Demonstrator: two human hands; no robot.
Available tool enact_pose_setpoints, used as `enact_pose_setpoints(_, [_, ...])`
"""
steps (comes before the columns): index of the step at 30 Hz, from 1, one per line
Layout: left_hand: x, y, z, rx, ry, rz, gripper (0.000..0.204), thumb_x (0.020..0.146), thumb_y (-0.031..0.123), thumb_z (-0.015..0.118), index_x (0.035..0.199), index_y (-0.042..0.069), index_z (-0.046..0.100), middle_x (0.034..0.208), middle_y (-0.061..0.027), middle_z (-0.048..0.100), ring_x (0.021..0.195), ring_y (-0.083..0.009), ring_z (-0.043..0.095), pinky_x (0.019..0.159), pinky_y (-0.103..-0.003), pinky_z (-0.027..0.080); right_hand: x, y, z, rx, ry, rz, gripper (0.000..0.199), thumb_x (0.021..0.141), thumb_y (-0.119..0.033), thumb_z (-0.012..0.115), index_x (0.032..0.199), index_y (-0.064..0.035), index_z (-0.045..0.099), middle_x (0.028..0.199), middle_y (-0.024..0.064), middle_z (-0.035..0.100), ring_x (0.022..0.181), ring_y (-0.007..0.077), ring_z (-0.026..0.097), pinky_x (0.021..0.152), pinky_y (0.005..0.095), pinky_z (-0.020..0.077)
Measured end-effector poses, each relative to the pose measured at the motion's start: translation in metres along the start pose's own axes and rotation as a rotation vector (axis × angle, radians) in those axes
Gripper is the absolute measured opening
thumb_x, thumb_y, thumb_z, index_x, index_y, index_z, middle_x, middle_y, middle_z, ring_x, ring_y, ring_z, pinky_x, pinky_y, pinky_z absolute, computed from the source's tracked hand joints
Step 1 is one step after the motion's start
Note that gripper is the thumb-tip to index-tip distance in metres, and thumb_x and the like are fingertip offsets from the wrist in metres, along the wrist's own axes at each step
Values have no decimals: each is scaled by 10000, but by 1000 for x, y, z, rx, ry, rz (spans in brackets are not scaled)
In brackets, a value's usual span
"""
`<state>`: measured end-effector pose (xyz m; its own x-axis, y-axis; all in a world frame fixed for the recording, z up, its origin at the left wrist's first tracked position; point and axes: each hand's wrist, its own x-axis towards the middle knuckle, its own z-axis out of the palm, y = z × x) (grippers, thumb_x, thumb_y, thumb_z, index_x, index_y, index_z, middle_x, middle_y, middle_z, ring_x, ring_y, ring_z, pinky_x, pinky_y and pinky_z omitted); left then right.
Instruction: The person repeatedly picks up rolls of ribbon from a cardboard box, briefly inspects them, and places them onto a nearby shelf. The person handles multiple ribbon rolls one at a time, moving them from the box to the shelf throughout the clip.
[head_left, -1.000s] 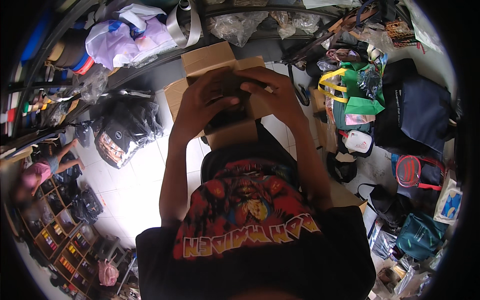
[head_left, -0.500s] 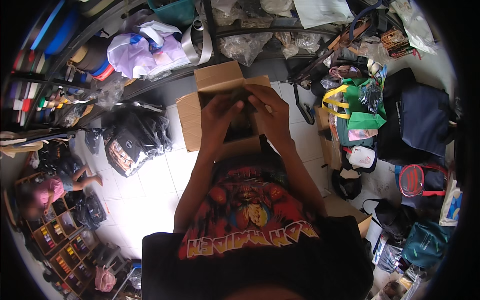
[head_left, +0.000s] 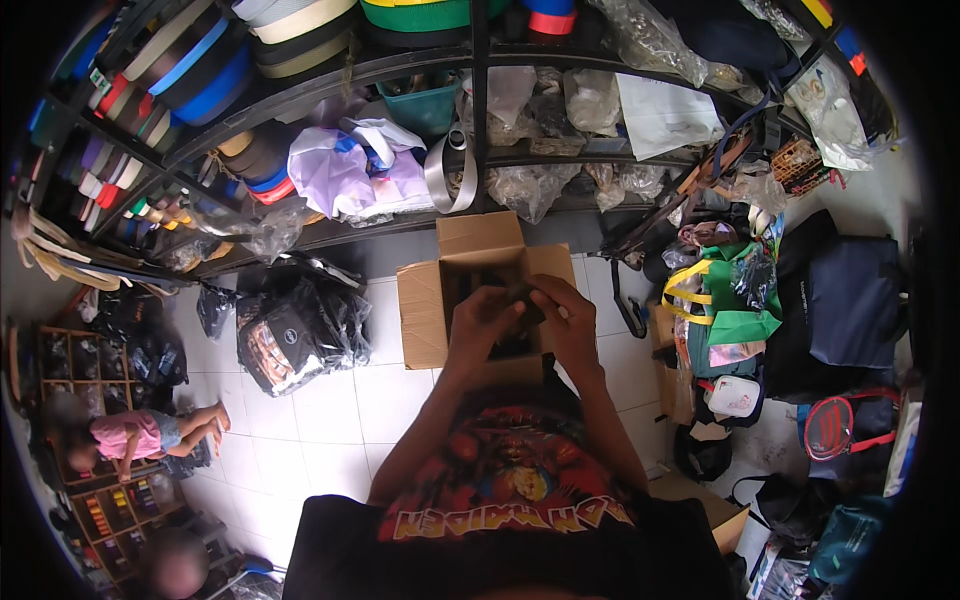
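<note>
An open cardboard box (head_left: 421, 312) stands on the floor in front of me, its flaps folded outward and its inside dark. Above its opening, my left hand (head_left: 478, 325) and my right hand (head_left: 568, 310) are close together, fingers bent and closed. Between the fingertips is a small dark, flat-looking piece (head_left: 521, 294), gripped from both sides. It is too dim to tell what kind of thing it is. What lies deeper in the box is mostly hidden by my hands and by shadow.
Black bags in clear plastic (head_left: 290, 330) lie left of the box. Behind it run shelves with webbing rolls (head_left: 295, 25) and plastic bags. Bags, including a green one (head_left: 745, 325), pile up on the right. A person in pink (head_left: 128, 438) is at far left, near a compartment rack (head_left: 85, 365).
The view has tipped up, so the shelves show more and the box sits lower. My hands stay over the box, with the dark piece now more visible. Another head has appeared at lower left.
</note>
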<state>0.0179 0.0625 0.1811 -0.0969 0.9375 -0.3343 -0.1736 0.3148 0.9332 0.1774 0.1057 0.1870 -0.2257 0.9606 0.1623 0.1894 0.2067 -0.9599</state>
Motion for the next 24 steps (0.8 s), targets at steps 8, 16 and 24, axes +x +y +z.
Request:
enact_pose_setpoints(8, [1,-6,-14,-175,-22,11,426,869,194,772,1210,-27,644,1034,-100,704,927,-134,663,801,-283,532,0,-5,4,119,-50,94,230,917,-69,662,1139,-26,701,1089,115,688,1027,213,652,890,311,492])
enact_pose_setpoints(16, [-7,4,-15,51,-121,96,385,872,164,763,1181,-33,646,1042,-102,698,938,-145,664,828,-291,544,-1,2,-5,43,-203,47,231,909,-77,682,1130,-12,701,1022,117,707,997,215,663,874,316,504])
enact_pose_setpoints(24, [-13,-7,8,-295,220,44,421,877,112,735,1262,3,604,1077,-81,684,906,-139,666,809,-249,526,-10,-10,16,79,56,-11,238,915,-74,667,1145,-19,699,1069,135,695,1018,231,660,893,326,498])
